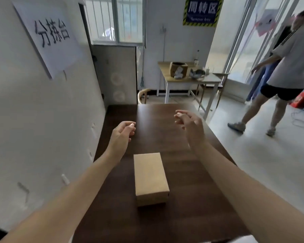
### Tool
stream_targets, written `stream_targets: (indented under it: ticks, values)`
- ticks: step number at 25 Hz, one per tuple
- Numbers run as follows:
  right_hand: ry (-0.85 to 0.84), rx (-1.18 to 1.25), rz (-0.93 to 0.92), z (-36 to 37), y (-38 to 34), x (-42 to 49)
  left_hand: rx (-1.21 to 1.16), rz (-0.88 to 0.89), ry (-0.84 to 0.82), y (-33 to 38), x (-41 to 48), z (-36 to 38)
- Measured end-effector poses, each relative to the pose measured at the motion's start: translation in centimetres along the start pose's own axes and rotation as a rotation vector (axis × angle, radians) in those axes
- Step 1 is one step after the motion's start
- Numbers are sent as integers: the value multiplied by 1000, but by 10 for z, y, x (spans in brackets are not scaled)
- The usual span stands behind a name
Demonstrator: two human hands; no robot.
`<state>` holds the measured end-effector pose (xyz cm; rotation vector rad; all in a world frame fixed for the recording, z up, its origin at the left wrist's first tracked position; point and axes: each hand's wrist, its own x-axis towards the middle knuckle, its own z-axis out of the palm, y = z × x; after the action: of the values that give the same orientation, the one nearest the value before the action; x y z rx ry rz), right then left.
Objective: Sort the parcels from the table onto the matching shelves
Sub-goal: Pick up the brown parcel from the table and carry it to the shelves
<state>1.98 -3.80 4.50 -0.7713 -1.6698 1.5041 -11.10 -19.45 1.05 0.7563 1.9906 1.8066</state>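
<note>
One plain brown cardboard parcel lies flat on the dark wooden table, near its front edge. Both my arms reach out over the table, past the parcel. My left hand hovers above the tabletop beyond the parcel's far left corner, fingers loosely curled and holding nothing. My right hand floats farther out and to the right, fingers spread and empty. Neither hand touches the parcel. No shelves are in view.
A white wall with a paper sign runs along the table's left side. A small light table holding an open carton stands at the back. Another person walks across the floor at the right, near glass doors.
</note>
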Motion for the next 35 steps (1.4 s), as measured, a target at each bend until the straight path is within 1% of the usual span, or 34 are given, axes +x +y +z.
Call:
stream_targets:
  ticks: [7, 10, 11, 13, 15, 17, 20, 23, 27, 32, 35]
  values:
    - [-24, -129, 391, 8, 173, -7, -22, -405, 31, -167, -14, 12]
    - [-5, -103, 591, 7, 234, -13, -89, -560, 16, -216, -19, 23]
    - [-5, -79, 664, 6, 254, -15, -124, -594, 15, -228, -22, 28]
    - [-42, -52, 751, 5, 284, -18, -195, -621, 17, -245, -27, 37]
    - [-94, 16, 795, 8, 300, -21, -231, -603, 17, -253, -28, 44]
    - [-141, 84, 824, 13, 300, -22, -247, -584, 21, -252, -25, 48]
    - [-173, 228, 821, 19, 281, -12, -231, -554, 42, -233, -12, 53]
    - [-153, 338, 758, 22, 234, 16, -235, -433, 62, -187, 15, 56]
    - [-183, 410, 569, 29, 139, 66, -298, -222, 94, -97, 66, 51]
    - [-225, 426, 255, 33, -6, 109, -313, 102, 16, 49, 106, 29]
    - [-230, 467, 98, 35, -73, 120, -288, 278, 18, 121, 114, 16]
